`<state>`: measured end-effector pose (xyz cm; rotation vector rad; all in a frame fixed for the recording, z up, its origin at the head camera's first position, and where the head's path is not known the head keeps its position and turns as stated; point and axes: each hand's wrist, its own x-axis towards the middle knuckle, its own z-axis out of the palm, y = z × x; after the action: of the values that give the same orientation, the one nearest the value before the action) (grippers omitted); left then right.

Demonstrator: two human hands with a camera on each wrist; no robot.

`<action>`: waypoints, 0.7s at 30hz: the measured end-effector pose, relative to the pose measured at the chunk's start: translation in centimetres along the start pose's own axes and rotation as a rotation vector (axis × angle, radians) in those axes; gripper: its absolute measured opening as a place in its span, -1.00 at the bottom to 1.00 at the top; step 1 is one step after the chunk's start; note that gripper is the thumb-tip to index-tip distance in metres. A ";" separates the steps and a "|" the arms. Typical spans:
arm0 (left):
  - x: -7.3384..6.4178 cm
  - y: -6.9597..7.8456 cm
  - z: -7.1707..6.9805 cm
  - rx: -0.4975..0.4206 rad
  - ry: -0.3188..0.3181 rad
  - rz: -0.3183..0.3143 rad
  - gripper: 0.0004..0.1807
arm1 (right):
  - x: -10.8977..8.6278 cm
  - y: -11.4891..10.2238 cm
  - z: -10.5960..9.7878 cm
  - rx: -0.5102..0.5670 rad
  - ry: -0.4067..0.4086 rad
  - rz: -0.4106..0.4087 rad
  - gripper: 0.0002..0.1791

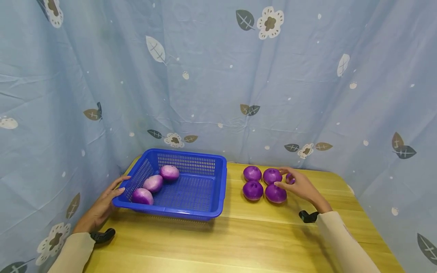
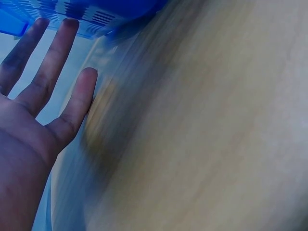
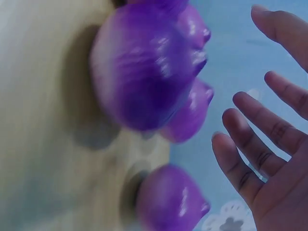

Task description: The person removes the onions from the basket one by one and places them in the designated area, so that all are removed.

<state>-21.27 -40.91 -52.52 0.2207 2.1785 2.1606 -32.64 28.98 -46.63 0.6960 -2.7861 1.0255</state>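
The left hand (image 1: 102, 206), its grip spread, touches the left rim of a blue basket (image 1: 170, 211) on the wooden bench (image 1: 191, 246); three pale purple onions (image 1: 153, 184) lie inside. Further right, the right hand (image 1: 302, 186) — its grip apart — hangs over five darker onions (image 1: 253, 190); behind them, a blue curtain (image 1: 205, 83).

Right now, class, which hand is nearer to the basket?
Left. The left hand is at the left end of the basket; the right hand is by the onions, to the basket's right.
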 end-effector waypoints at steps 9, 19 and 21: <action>-0.1 0.0 0.1 -0.004 0.008 -0.010 -0.46 | 3.0 -4.0 0.5 0.066 -0.039 -0.030 -0.32; -0.3 0.1 0.4 0.046 0.023 -0.021 -0.43 | 7.3 -8.8 2.9 0.085 -0.050 -0.145 -0.38; -0.3 0.0 0.4 0.037 0.019 -0.017 -0.44 | 7.9 -9.9 3.6 0.098 -0.065 -0.163 -0.38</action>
<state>-20.96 -40.57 -52.55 0.1838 2.2241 2.1233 -35.04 16.98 -41.68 0.9670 -2.6922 1.1319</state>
